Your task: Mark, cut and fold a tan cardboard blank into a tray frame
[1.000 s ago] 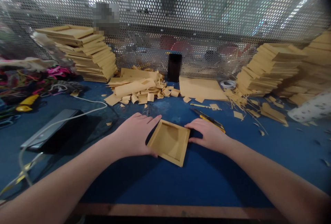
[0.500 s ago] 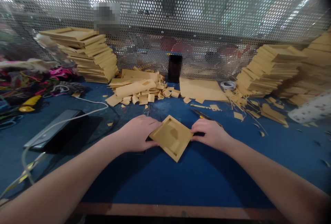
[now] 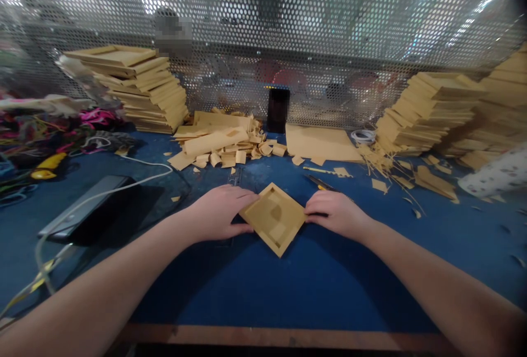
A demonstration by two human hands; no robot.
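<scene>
Head view shows a blue table [image 3: 321, 285] backed by a perforated metal screen [image 3: 313, 22], with tall stacks of tan cardboard trays at the left [image 3: 140, 90] and right [image 3: 432, 107] and a heap of cardboard offcuts [image 3: 220, 143] between them near the screen. A single square cardboard tray [image 3: 274, 217] lies open side up on the table, turned corner-forward, directly between both hands. The left hand [image 3: 218, 212] presses its curled fingers against the tray's left edge, the right hand [image 3: 335, 212] grips the right corner with closed fingers, and a yellow utility knife [image 3: 323, 184] lies just behind the right hand.
</scene>
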